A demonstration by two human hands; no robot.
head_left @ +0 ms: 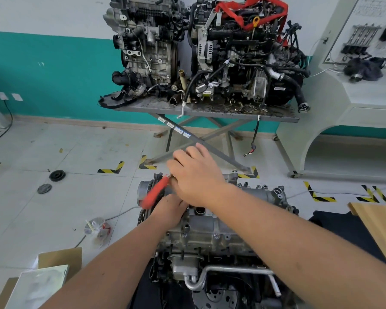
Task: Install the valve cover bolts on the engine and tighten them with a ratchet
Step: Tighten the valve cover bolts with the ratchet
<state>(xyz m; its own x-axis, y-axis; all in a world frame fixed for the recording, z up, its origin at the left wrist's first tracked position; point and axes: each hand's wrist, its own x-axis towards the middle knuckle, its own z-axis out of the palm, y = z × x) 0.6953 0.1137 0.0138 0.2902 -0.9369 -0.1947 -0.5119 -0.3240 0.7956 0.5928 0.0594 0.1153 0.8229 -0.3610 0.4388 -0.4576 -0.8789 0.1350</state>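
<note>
Engine (210, 228) sits low center of the frame, valve cover up, and both my hands are bunched at its far left end. Right hand (195, 172) is curled over the ratchet (155, 192) head, palm down; the red handle sticks out blurry toward the lower left, so I'd say it's mid-swing. Left hand (169, 209) is tucked underneath right by the cover, but can't tell if the fingers are gripping anything, since the right hand hides them. Can't see the bolt itself either. Handling-wise: steel ratchet, stiff, with a grippy handle, so grab far down the red part for leverage. The cover looks like cast aluminium, so I'd go easy on torque because those threads strip.
</note>
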